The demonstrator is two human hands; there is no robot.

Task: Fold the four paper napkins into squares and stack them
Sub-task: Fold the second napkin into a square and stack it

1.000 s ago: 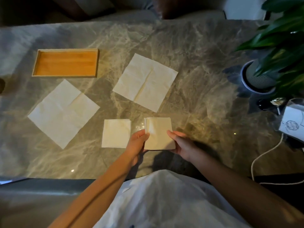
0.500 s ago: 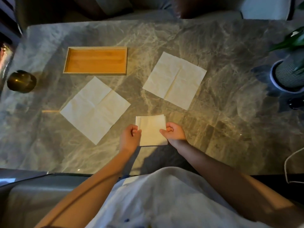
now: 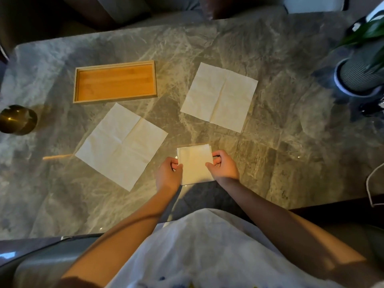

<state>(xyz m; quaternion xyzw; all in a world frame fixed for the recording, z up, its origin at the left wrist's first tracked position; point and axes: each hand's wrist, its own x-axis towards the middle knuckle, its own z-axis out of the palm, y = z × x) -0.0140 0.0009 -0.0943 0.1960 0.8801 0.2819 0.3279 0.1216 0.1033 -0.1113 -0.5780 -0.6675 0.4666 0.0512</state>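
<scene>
Where: the folded pile (image 3: 195, 166) lies on the worktop (image 3: 291, 146), near the person and about midway across.
Hands: the left hand (image 3: 168, 175) pinches the pile's left edge and the right hand (image 3: 224, 167) pinches its right edge. Both are clamped on it, one at each side, with the paper between them.
Done: the pile is a small square with layered edges along its far side. With four napkins in the task and only two others in sight, it probably holds two folded ones, stacked. How many layers it has cannot be seen.
Left to do: the left open napkin (image 3: 121, 145) and the far open napkin (image 3: 219, 96) lie flat with only creases showing. Both have to be folded and added to the pile.
Progress: about halfway, by this count.
Around: a wooden tray (image 3: 115, 64) lies far left, a brass cup (image 3: 17, 119) sits at the left edge, and a plant pot (image 3: 357, 80) stands far right.
</scene>
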